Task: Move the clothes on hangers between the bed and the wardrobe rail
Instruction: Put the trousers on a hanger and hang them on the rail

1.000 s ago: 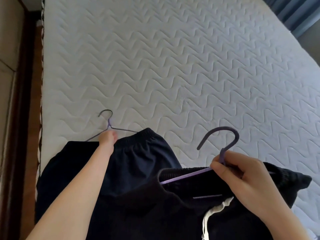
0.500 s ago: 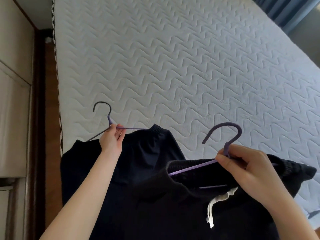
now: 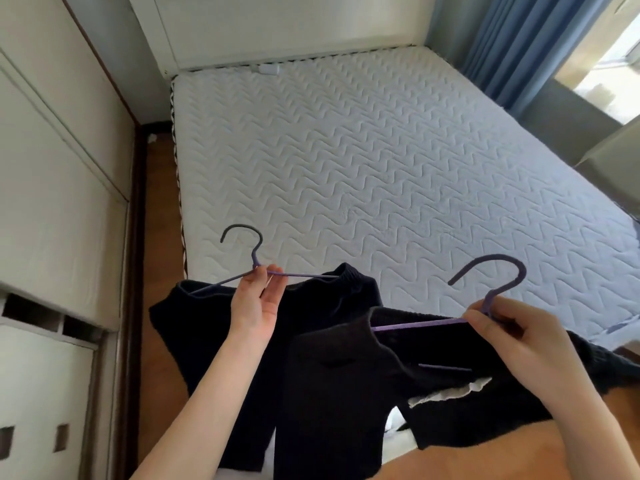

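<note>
My left hand (image 3: 258,301) grips a purple hanger (image 3: 254,258) at the base of its hook; a dark navy garment (image 3: 214,341) hangs from it above the bed's near left corner. My right hand (image 3: 512,341) grips a second purple hanger (image 3: 491,292) the same way, carrying a black garment (image 3: 346,393) with a white drawstring (image 3: 450,393). Both garments hang in the air in front of me, clear of the white quilted mattress (image 3: 381,168).
A white wardrobe (image 3: 52,202) with panelled doors lines the left side, with a narrow strip of wooden floor (image 3: 156,271) between it and the bed. A white headboard (image 3: 277,29) stands at the far end. Blue curtains (image 3: 519,46) and a window are at the right.
Both hangers with their garments have risen off the mattress. The view has pulled back and tilted up, so the whole bed, headboard and wardrobe now show.
</note>
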